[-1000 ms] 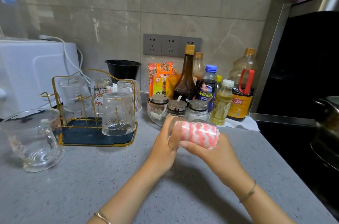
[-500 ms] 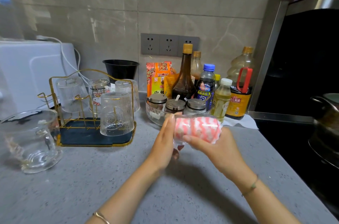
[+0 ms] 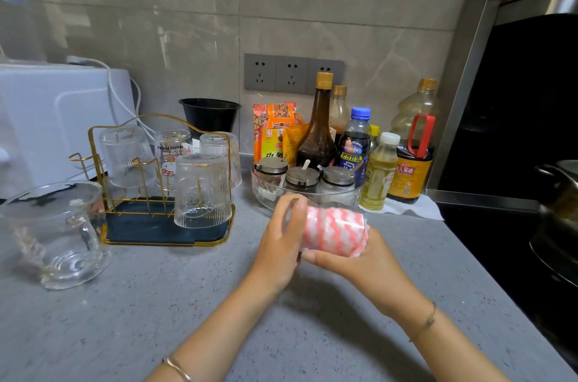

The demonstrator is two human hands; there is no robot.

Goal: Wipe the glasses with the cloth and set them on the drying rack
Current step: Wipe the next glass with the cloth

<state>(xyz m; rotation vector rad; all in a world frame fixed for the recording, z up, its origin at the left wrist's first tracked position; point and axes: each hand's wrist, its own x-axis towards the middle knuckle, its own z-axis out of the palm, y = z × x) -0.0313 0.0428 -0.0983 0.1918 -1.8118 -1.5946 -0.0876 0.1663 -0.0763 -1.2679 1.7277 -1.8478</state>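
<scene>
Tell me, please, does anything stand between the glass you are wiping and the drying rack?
Nothing visible lies on the counter between the held glass and the gold rack. The front ribbed glass fills the rack's near corner; free pegs show at its left.

Place: we are looking at a home kitchen.
Worktop: we are seeing grey speckled stone (image 3: 156, 303) under the drying rack (image 3: 140, 223).
Right of the rack: we are finding sauce bottles (image 3: 317, 138), seasoning jars (image 3: 301, 178), a hob (image 3: 488, 231).
Behind the rack: sockets (image 3: 292, 75).
</scene>
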